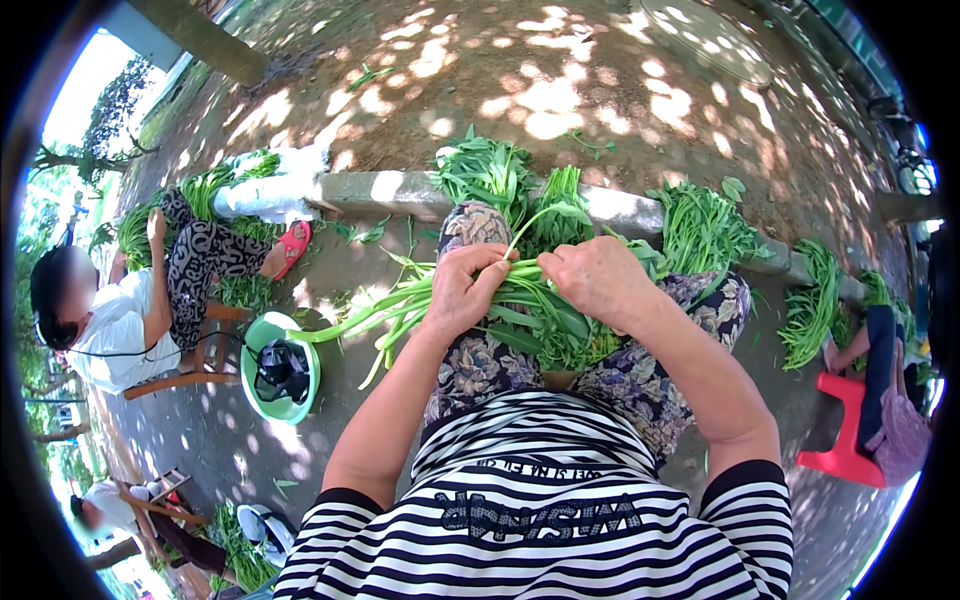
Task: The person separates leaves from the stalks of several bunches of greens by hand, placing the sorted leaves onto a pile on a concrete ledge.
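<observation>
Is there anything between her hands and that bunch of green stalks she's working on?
Nothing visible does. The left hand and the right hand both already grip the bunch of green stalks directly, held across the lap above the patterned trousers.

Green leafy stalk bundle (pixel 480 305), held crosswise

The ground (pixel 560 70) is bare brown dirt with spots of sun and tree shade. A low stone curb (pixel 385 190) runs across it. A wooden chair (pixel 200 350) stands on the left and a red stool (pixel 850 440) on the right. Trees (pixel 110 120) grow far off.
</observation>
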Tool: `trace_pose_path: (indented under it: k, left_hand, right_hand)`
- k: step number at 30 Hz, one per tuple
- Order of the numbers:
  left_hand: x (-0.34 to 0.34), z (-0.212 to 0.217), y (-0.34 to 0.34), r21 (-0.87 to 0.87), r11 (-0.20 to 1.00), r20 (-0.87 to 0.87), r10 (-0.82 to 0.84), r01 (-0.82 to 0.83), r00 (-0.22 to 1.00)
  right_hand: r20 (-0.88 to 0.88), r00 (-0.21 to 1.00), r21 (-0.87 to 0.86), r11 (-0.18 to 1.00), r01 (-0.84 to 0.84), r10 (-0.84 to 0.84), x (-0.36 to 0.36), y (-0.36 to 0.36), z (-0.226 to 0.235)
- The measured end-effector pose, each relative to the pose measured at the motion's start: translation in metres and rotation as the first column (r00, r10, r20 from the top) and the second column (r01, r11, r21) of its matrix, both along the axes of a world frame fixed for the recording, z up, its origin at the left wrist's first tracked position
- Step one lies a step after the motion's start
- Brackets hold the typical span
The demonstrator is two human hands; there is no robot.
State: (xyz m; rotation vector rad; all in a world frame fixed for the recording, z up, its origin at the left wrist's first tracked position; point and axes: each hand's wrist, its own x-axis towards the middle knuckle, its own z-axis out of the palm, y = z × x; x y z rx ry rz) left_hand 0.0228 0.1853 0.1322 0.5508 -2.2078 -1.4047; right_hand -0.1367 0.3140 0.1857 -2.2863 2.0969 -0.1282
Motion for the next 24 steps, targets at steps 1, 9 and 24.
trace_pose_path:
  k: [1,9,24]
  left_hand:
    - [0.0,0.0,0.0,-0.003,1.0,0.001,-0.007,0.007,1.0]
    - [-0.004,-0.002,0.0,-0.163,0.987,-0.092,-0.013,-0.003,0.996]
    - [-0.006,-0.001,0.003,-0.217,0.976,-0.051,0.027,-0.037,0.998]
  right_hand:
    - [0.048,0.999,0.067,0.998,0.011,-0.014,-0.002,-0.001,0.003]
    - [0.407,0.913,0.329,0.934,-0.142,-0.005,-0.029,-0.016,0.006]
    - [0.0,0.992,0.247,0.961,-0.122,0.126,-0.013,-0.021,0.005]
